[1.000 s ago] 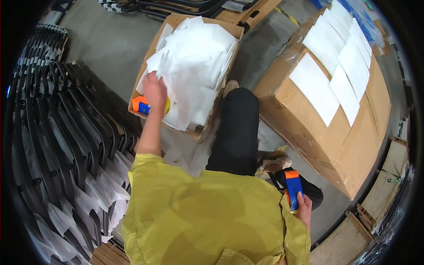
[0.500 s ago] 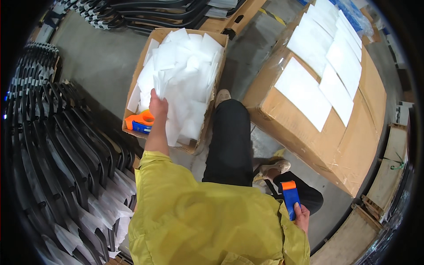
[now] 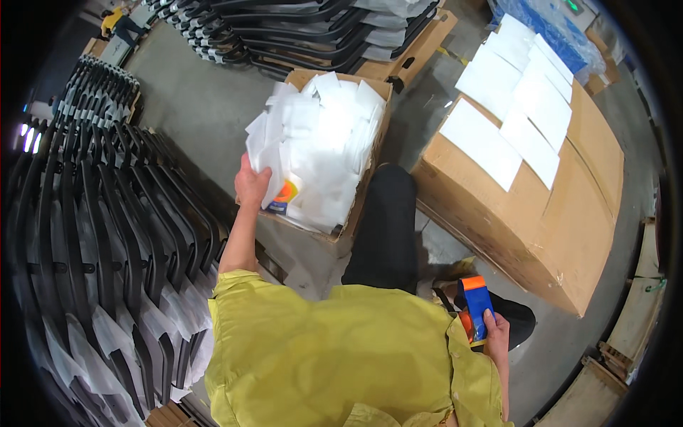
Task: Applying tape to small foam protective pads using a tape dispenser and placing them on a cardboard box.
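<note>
My left hand [image 3: 252, 183] is closed on several thin white foam sheets [image 3: 267, 142], lifted at the left side of an open cardboard box [image 3: 381, 92]. More white foam sheets [image 3: 327, 156] fill that box in a loose heap. Partly behind the held sheets, an orange and blue tape dispenser [image 3: 282, 202] lies in the box's near left corner. At the lower right, my right hand [image 3: 497, 333] grips a second tape dispenser [image 3: 478, 304], blue with an orange end, beside my bent knee.
A large closed carton [image 3: 498, 220] stands to the right, with white sheets [image 3: 484, 142] laid overlapping on top. Rows of black curved metal frames [image 3: 107, 235] with white wrapping crowd the left; more frames [image 3: 306, 35] lie at the back. Far left, another person [image 3: 119, 27] bends over.
My left hand has pulled a few foam sheets up and leftward from the heap. My right hand has turned the tape dispenser slightly. The view has shifted a little.
</note>
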A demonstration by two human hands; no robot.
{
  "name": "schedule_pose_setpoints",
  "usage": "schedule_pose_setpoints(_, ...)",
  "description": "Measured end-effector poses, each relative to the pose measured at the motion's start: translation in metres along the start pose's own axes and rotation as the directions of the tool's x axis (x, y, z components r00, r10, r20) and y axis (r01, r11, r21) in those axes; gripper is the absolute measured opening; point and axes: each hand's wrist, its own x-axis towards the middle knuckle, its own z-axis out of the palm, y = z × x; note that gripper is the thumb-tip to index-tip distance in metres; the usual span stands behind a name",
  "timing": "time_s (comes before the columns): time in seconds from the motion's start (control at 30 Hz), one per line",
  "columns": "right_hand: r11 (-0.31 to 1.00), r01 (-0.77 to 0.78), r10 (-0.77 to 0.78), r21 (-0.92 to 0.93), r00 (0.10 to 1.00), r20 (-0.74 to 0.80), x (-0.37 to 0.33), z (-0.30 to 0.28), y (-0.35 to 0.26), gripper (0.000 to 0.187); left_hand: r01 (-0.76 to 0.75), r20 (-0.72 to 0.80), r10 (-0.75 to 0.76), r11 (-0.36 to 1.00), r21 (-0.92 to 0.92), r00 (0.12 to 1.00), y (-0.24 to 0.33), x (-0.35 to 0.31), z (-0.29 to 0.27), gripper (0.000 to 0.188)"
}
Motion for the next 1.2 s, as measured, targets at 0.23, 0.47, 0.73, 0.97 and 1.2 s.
schedule_pose_setpoints(0.23, 0.994, 0.052, -0.051, 0.098, 0.999, -0.015, -0.017, -0.003, 0.016, 0.028, 0.047, 0.048, -0.040, 0.988, -0.149, 0.998, -0.029, 0.004, -0.012, 0.050)
schedule_pose_setpoints(0.47, 0.980, 0.099, -0.091, 0.176, 0.995, -0.051, -0.015, -0.014, 0.032, 0.028, 0.201, 0.258, 0.035, 0.530, -0.824, 0.966, 0.067, -0.014, -0.092, 0.046)
schedule_pose_setpoints(0.73, 0.932, 0.195, -0.149, 0.306, 0.975, -0.168, -0.030, -0.037, 0.042, 0.029, 0.344, 0.474, 0.659, 0.327, -0.880, 0.584, 0.358, -0.061, -0.071, 0.042)
schedule_pose_setpoints(0.97, 0.857, 0.305, -0.138, 0.416, 0.913, -0.385, -0.061, -0.044, 0.063, 0.030, 0.530, 0.539, 0.791, 0.335, -0.779, 0.291, 0.541, -0.183, 0.106, 0.043)
schedule_pose_setpoints(1.2, 0.767, 0.351, -0.033, 0.537, 0.858, -0.513, -0.080, -0.046, 0.087, 0.028, -0.612, 0.252, 0.748, 0.652, -0.446, 0.613, 0.559, -0.195, 0.168, 0.060)
